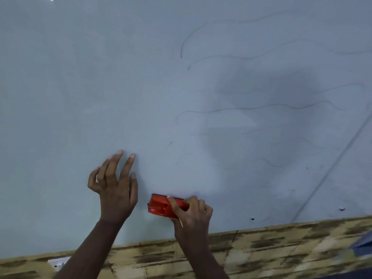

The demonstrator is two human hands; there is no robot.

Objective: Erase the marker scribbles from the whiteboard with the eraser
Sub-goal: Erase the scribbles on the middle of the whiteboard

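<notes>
Right hand [191, 210] around eraser [164, 206], faint scribbles [251, 108] seemingly beyond.

My right hand [191, 210] covers the near end of the eraser [161, 206], and its wiping face is turned away from me. The whiteboard [80, 87] runs off the top, left and right edges. The scribbles [251, 107] run out past the right edge, the lower ones too faint to trace. Both my forearms are cut off at the bottom.
</notes>
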